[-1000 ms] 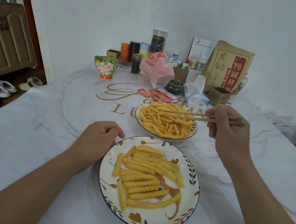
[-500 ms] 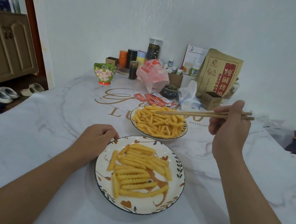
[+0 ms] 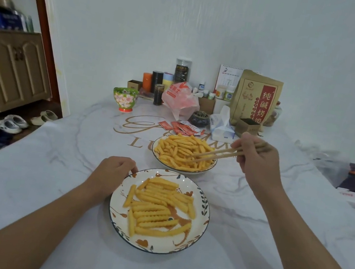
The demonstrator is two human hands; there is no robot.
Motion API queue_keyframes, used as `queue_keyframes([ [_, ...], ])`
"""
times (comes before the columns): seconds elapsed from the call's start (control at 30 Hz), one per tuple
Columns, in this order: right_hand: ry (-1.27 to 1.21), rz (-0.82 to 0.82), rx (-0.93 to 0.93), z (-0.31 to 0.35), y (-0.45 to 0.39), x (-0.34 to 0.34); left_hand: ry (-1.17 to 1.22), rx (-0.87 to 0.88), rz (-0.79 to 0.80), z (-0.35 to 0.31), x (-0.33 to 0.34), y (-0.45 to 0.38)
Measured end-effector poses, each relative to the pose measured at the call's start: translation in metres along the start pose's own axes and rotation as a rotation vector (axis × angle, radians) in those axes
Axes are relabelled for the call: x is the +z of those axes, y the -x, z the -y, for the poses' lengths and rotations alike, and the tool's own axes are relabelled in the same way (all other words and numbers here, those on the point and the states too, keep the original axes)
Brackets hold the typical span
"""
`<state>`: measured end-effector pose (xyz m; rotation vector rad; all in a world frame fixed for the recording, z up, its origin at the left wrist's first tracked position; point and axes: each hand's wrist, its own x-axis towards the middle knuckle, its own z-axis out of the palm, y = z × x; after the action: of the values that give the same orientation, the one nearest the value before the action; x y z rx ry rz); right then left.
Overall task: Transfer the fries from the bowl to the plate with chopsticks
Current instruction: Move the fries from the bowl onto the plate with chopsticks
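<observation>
A white bowl (image 3: pixel 211 166) piled with crinkle-cut fries (image 3: pixel 176 149) sits mid-table. In front of it stands a floral-rimmed plate (image 3: pixel 200 224) bearing several fries (image 3: pixel 155 210) laid in rows. My right hand (image 3: pixel 258 163) grips a pair of wooden chopsticks (image 3: pixel 217 154), whose tips dip down into the right side of the bowl's fries. My left hand (image 3: pixel 110 176) rests with curled fingers against the plate's upper left rim.
The table's far end is crowded: a flowered cup (image 3: pixel 125 98), a pink plastic bag (image 3: pixel 181 99), red sauce packets (image 3: pixel 183 128), a tissue pack (image 3: pixel 222 126), a brown paper bag (image 3: pixel 257 99), jars and small boxes. The table drops off at left, with shoes (image 3: pixel 12 123) on the floor.
My right hand has tilted the chopsticks downward, so their tips went from hovering level above the bowl into its fries. My left hand stays at the plate's rim.
</observation>
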<state>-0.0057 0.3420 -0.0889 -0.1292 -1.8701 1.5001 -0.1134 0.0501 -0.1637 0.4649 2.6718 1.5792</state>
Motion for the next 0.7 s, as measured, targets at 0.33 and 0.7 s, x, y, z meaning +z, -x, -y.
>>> queue_keyframes([
  [0.33,-0.318,-0.231,0.042,-0.008,0.018,-0.006,0.024,0.01,-0.02,0.005,0.0,-0.004],
  [0.7,-0.218,0.082,-0.029,-0.005,0.031,-0.001,0.134,0.005,-0.136,0.0,-0.004,0.008],
])
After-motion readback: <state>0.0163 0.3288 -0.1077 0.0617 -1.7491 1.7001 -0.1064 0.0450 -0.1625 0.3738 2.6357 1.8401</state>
